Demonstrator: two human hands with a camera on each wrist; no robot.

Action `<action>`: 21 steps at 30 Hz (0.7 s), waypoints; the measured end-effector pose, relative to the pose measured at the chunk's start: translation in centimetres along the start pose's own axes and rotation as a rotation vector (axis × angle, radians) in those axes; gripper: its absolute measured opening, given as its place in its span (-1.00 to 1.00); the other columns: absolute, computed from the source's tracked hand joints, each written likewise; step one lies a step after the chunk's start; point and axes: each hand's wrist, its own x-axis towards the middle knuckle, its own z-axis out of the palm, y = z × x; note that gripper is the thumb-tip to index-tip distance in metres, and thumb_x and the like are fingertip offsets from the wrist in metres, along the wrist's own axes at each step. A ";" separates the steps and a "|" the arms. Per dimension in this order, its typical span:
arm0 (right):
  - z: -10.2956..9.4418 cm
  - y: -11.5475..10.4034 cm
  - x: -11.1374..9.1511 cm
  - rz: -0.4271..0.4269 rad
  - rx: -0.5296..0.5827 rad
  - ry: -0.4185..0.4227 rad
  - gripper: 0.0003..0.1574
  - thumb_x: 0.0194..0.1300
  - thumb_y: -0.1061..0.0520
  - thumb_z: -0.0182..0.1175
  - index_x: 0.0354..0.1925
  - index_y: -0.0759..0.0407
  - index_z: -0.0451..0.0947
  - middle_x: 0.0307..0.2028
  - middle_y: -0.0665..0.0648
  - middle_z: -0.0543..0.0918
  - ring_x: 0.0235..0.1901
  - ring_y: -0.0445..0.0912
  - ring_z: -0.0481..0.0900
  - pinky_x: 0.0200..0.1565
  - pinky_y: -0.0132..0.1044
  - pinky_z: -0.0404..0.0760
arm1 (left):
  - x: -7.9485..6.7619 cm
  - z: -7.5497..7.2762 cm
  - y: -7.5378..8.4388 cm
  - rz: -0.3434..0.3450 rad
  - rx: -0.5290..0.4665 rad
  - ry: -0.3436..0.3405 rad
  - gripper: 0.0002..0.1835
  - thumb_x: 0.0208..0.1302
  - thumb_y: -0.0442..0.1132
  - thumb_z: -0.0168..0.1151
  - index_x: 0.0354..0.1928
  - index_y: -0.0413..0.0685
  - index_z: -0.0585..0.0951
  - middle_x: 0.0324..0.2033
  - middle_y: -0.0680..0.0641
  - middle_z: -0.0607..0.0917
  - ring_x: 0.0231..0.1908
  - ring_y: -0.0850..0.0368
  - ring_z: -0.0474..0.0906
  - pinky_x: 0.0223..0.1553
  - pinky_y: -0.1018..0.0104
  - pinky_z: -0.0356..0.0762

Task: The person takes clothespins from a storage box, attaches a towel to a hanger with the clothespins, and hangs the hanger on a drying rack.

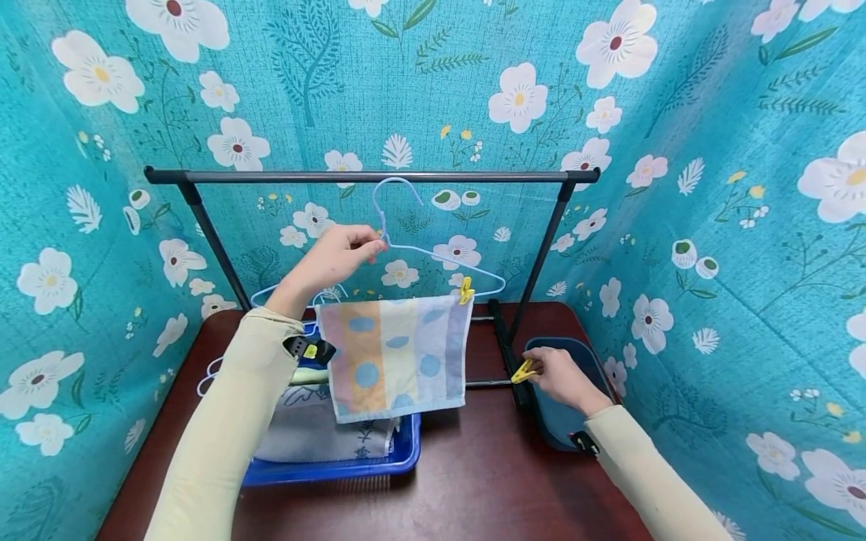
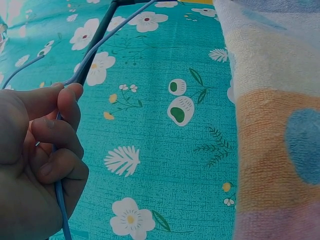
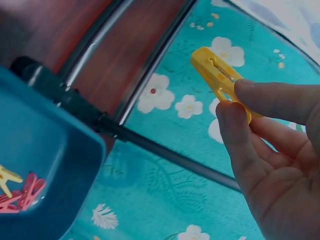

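My left hand (image 1: pixel 341 259) grips a light-blue clothes hanger (image 1: pixel 446 259) just below its hook, its fingers curled round the wire in the left wrist view. From the hanger's lower bar hangs a small striped towel (image 1: pixel 399 361) with blue dots. One yellow clothespin (image 1: pixel 466 291) clips the towel's upper right corner to the hanger. My right hand (image 1: pixel 564 379) pinches another yellow clothespin (image 3: pixel 220 77) between thumb and fingers, above the left edge of a dark blue bin (image 1: pixel 561 421). Inside that bin, pink clothespins (image 3: pixel 31 192) and a yellow one show in the right wrist view.
A black drying rack (image 1: pixel 304 177) stands across the back of the dark red table (image 1: pixel 467 481). To the left, a blue basket (image 1: pixel 331 472) holds a folded grey towel (image 1: pixel 311 428). More blue hangers (image 1: pixel 211 376) lie beside and behind the basket.
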 end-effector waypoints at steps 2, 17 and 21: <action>-0.1 -0.5 0.0 -0.010 0.007 0.000 -0.58 0.14 0.38 0.29 0.01 0.38 0.53 -0.19 0.18 0.62 -0.27 -0.07 0.63 -0.23 -0.21 0.62 | 0.0 0.0 0.0 0.002 0.000 -0.002 -0.75 0.44 -0.12 0.02 -0.31 -0.07 0.59 -0.47 -0.10 0.53 -0.54 -0.01 0.24 -0.44 0.18 0.24; -0.4 -3.8 0.2 -0.148 0.016 -0.033 -0.59 0.16 0.24 0.34 0.00 0.18 0.56 -0.18 0.05 0.62 -0.27 -0.17 0.58 -0.20 -0.31 0.59 | 0.0 0.2 0.0 -0.009 -0.021 -0.006 -0.73 0.43 -0.09 0.03 -0.37 -0.08 0.56 -0.50 -0.11 0.49 -0.55 0.00 0.22 -0.44 0.18 0.25; -0.5 -4.8 0.3 -0.155 0.022 -0.038 -0.58 0.18 0.17 0.33 0.03 0.17 0.55 -0.19 0.02 0.61 -0.28 -0.19 0.57 -0.23 -0.35 0.59 | 0.0 0.2 0.1 -0.010 -0.024 -0.009 -0.73 0.43 -0.10 0.03 -0.39 -0.08 0.55 -0.52 -0.11 0.48 -0.55 0.00 0.22 -0.44 0.19 0.25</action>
